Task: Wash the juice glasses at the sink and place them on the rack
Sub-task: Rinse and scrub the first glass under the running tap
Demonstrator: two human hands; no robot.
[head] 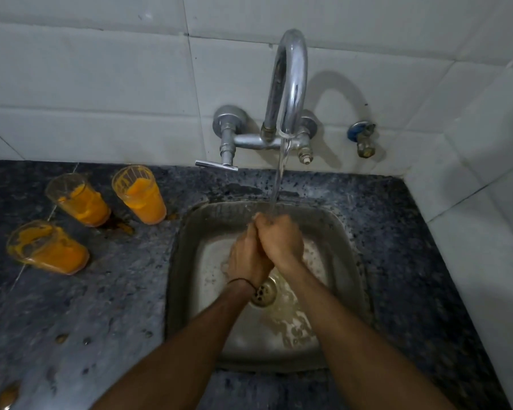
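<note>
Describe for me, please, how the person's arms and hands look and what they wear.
The left forearm and right forearm are bare, with no sleeves in view. A thin dark band circles the left wrist. The left hand and right hand show no gloves, watch or visible rings.

Straight beyond the right hand [282, 241], a curved chrome wall faucet [288, 84] arches off the white tiled wall [101, 69], and a thin stream of water [279, 179] drops right to that hand. The slim chrome lever handle [216, 165] juts out beyond the left hand [246, 258], a little to its left. Off to the right of the right hand, there's a small brass valve with a blue knob [363, 137] on the wall. Left of the left hand spreads the dark speckled granite desk [101, 291], with a brown-orange juice puddle [122, 226] and, nearer than the hand, an amber droplet [8, 395].
</note>
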